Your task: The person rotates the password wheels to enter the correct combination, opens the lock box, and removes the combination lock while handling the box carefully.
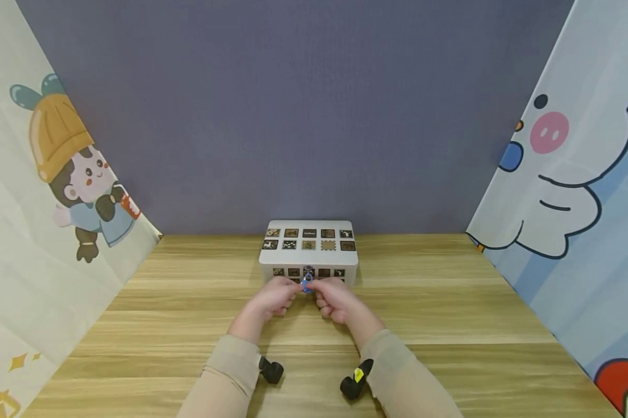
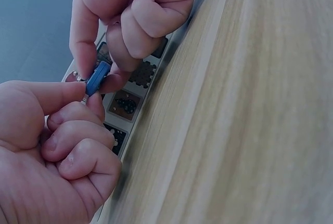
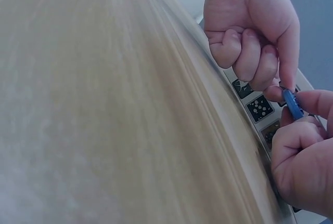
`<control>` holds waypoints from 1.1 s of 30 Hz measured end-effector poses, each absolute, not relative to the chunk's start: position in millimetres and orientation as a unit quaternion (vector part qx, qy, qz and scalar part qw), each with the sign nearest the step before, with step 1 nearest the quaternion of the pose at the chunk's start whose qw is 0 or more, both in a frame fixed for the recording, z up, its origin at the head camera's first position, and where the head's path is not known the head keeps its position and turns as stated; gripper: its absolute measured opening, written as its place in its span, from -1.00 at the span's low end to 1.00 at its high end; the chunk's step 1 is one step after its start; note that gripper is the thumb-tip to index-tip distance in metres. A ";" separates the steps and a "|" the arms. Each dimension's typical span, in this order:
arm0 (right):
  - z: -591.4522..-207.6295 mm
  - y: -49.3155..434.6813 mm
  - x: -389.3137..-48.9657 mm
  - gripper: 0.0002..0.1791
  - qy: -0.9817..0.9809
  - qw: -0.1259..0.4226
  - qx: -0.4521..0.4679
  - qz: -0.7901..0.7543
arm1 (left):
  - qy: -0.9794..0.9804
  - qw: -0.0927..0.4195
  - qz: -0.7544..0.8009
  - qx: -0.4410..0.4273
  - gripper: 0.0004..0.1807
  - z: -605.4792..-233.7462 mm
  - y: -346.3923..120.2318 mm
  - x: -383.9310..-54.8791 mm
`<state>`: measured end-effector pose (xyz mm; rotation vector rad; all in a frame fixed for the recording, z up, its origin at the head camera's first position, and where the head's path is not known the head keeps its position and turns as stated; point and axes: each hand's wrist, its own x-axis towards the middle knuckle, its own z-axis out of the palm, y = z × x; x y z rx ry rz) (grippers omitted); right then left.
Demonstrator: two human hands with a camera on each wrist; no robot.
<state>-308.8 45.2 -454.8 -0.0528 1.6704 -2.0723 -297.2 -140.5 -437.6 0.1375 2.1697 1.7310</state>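
Note:
A small blue padlock (image 1: 307, 285) with a looped shackle is at the front of a white box (image 1: 308, 257), by its metal latch (image 1: 308, 270). My left hand (image 1: 278, 296) pinches the padlock from the left between thumb and forefinger, its other fingers curled. From the other side my right hand (image 1: 337, 299) pinches it as well. In the left wrist view the padlock's blue body (image 2: 98, 78) shows between both sets of fingertips, with a small silvery bit beside the left fingers. Whether the shackle passes through the latch is hidden.
Small dark picture squares decorate the box's lid and front. It stands on a wood-grain table (image 1: 423, 313) close to a grey-blue back panel (image 1: 314, 116). Cartoon-printed sheets (image 1: 10, 232) flank the table on both sides. A black wrist device (image 1: 271, 370) sits by each sleeve.

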 end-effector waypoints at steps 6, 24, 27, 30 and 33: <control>-456.4 45.1 -308.7 -0.85 0.614 0.234 -0.024 -0.753 | 0.767 0.180 0.614 0.050 -0.67 -437.8 -140.1 -296.6; -457.2 44.7 -308.9 -0.83 0.620 0.240 -0.023 -0.747 | 0.762 0.184 0.619 0.046 -0.67 -438.5 -139.1 -297.2; -456.7 44.5 -308.6 -0.83 0.621 0.241 -0.023 -0.745 | 0.762 0.183 0.619 0.046 -0.67 -439.0 -139.4 -297.7; -456.9 44.2 -308.7 -0.82 0.623 0.240 -0.024 -0.744 | 0.761 0.182 0.621 0.047 -0.68 -439.6 -139.6 -298.4; -457.4 44.0 -309.1 -0.81 0.624 0.239 -0.022 -0.743 | 0.760 0.184 0.622 0.050 -0.68 -440.3 -139.8 -298.9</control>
